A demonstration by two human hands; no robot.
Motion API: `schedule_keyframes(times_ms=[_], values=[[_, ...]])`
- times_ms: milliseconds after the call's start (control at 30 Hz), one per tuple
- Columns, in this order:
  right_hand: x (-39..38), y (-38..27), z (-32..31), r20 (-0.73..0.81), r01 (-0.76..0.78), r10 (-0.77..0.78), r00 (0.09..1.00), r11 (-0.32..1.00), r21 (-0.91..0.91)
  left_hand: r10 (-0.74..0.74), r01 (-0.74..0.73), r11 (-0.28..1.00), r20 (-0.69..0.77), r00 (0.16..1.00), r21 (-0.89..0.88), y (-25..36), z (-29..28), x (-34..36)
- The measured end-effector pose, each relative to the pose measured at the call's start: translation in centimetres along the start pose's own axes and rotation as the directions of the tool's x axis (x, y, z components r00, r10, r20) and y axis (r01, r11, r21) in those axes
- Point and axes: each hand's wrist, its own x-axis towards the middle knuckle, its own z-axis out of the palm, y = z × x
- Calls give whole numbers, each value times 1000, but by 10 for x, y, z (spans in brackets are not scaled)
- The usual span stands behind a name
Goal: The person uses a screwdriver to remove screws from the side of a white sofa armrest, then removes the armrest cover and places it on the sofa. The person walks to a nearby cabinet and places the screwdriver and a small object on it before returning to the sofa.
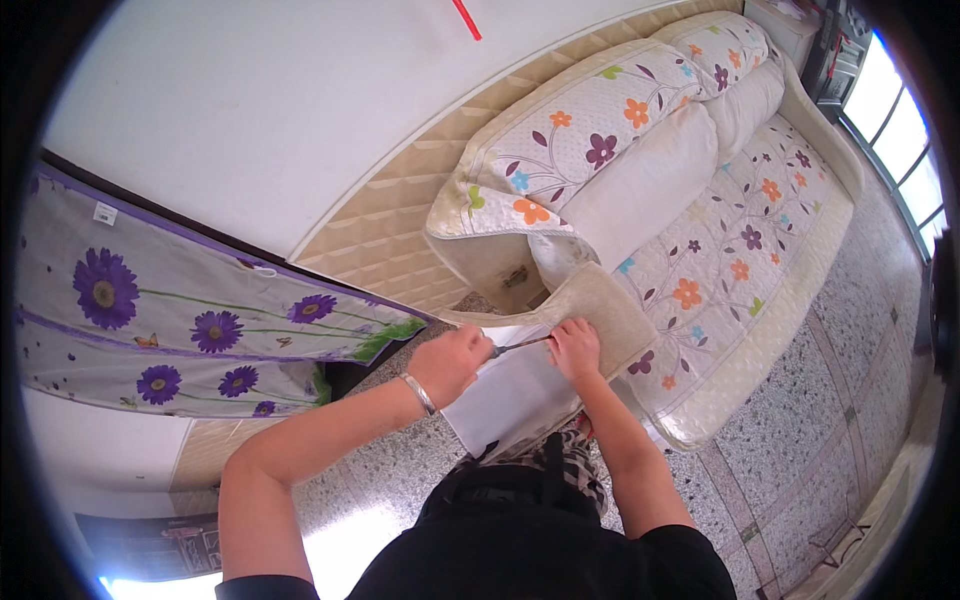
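Note:
My left hand [450, 365] is closed around the dark handle of a screwdriver [520, 346], its thin shaft pointing right. The shaft's tip reaches the thumb side of my right hand [575, 348], whose fingers are bent against the beige sofa arm [625, 320]. Whatever small thing those fingers may pinch is hidden. Below both hands, a whitish sheet-like panel [510, 395] covers the outer end of the arm. A bracelet [420, 394] circles my left wrist.
A sofa [740, 270] with flowered covers and a long cream cushion [645, 180] stretches to the upper right. At left hangs a purple-flowered cloth [215, 300]. Speckled stone floor [790, 420] lies at right. Beige padded panelling [385, 205] lines the wall behind.

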Motion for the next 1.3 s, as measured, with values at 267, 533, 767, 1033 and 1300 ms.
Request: schedule_keyframes(times_ms=[267, 533, 767, 1033, 1300], values=[[-1, 1, 1, 4, 19, -19, 1000, 1000, 8, 12, -1, 995, -108, 994, 104, -1, 6, 1], [-1, -2, -5, 41, 81, -83, 996, 996, 38, -557, 826, 315, 614, 560, -468, -33, 8, 4], [0, -5, -9, 103, 72, -74, 992, 997, 22, -429, 865, 41, 773, 468, -501, -31, 14, -4], [6, -15, -4, 123, 14, -14, 992, 1000, -3, -394, 423, 786, 161, 905, -450, -29, 37, -28], [2, -8, 0, 121, -9, 14, 993, 999, -44, -294, 293, 944, 21, 956, -149, 9, 4, -25]])
